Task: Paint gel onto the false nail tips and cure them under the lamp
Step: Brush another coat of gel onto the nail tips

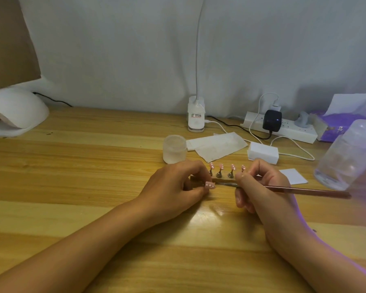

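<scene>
My left hand [178,187] pinches a pink false nail tip [210,185] with white dots, held on its small stand. My right hand [260,187] grips a thin brown brush [304,190] like a pen; its tip points left and reaches the held nail. Behind my fingers, several more pink nail tips [221,167] stand upright on metal pegs on a holder strip [222,180]. A white curing lamp [15,112] sits at the table's far left, well away from both hands.
A frosted jar [174,149], paper sheets [218,145] and a white block [262,152] lie behind the holder. A power strip [283,127] with cables, a clip-on desk lamp [196,117], a clear plastic container [347,157] and a purple packet [334,123] crowd the right side.
</scene>
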Demonstrator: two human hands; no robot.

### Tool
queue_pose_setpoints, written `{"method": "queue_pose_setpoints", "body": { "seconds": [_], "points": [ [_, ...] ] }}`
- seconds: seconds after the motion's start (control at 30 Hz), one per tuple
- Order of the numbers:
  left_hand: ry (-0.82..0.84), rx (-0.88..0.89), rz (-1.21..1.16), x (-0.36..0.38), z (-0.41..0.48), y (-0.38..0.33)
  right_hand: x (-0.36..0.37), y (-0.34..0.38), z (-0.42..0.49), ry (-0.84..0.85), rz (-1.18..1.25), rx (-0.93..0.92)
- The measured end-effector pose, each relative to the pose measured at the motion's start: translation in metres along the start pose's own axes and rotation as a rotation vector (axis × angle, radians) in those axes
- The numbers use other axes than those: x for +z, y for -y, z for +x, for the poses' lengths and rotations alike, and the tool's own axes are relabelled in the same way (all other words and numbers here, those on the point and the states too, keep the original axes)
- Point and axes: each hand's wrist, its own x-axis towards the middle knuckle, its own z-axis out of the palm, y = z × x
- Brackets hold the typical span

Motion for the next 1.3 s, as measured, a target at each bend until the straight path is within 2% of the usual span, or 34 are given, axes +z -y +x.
{"method": "queue_pose_setpoints", "body": {
  "seconds": [0.33,0.63,0.77,0.93,1.03,1.3],
  "points": [
    [-0.008,0.028,0.019,0.0002,-0.0012,-0.0017,0.0011,-0.004,0.0004,0.08,-0.135,0.011],
    [0.008,0.02,-0.007,0.0005,0.0002,-0.0005,-0.0013,-0.0076,0.0019,-0.023,-0.201,0.008],
    [-0.004,0.004,-0.032,0.0019,0.0003,0.0021,-0.0013,-0.0053,0.0021,-0.043,-0.088,-0.001],
    [-0.009,-0.005,-0.031,0.003,0.0009,0.0035,0.0015,-0.0009,0.0012,0.095,-0.074,0.01],
    [-0.001,-0.014,-0.03,0.0024,0.0014,0.0033,0.003,0.0003,0.0007,0.121,-0.128,0.009],
    [-0.009,-0.02,-0.04,0.0026,0.0017,0.004,-0.0002,-0.0071,0.0021,0.019,-0.192,-0.017]
  ]
}}
